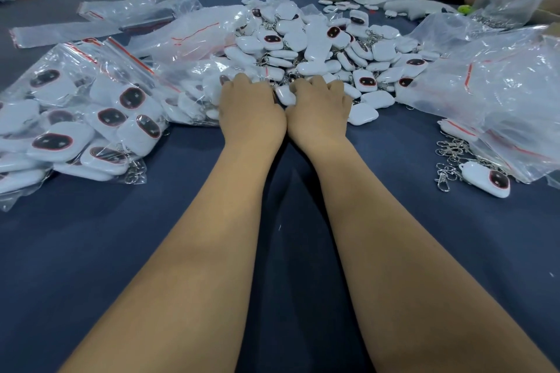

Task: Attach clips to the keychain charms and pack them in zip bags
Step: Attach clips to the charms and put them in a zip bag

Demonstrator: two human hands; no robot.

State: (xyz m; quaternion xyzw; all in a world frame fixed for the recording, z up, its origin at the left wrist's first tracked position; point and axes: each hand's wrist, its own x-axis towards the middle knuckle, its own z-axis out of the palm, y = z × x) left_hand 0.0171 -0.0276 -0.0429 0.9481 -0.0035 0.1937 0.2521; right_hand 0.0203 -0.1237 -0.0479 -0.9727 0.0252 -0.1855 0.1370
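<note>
a dark blue table cloth [91, 251] is being used as the work surface, and at its far middle a large loose heap of white keychain charms [318, 45], each printed with a dark red-rimmed face, is being worked at its near edge. to the left, filled zip bags [78, 118] with red seal strips are lying slumped against one another; to the right, a crumpled clear bag [500, 94] is resting just beside a small scatter of silver clips [448, 157] and one single charm [488, 179] set apart from the heap.

the left hand [251, 109] and the right hand [318, 103] are being held side by side, touching at the heel, knuckles up and fingers curled down into the heap's edge. one charm [285, 95] is showing between them; whether it is being pinched, and by which hand, cannot be told, since the fingertips are hidden.

the main risk is judged to be tangling: many charms in the heap are already carrying metal rings and chains, so that a neighbour could be dragged out with the one wanted, or the heap's edge pulled down toward the bare cloth. a charm could also be picked that is already clipped, since clipped and unclipped pieces are not being kept visibly apart. the clips are lying well apart from the hands, so a reach across is likely to be needed, and the loose bag beside them could be snagged.
</note>
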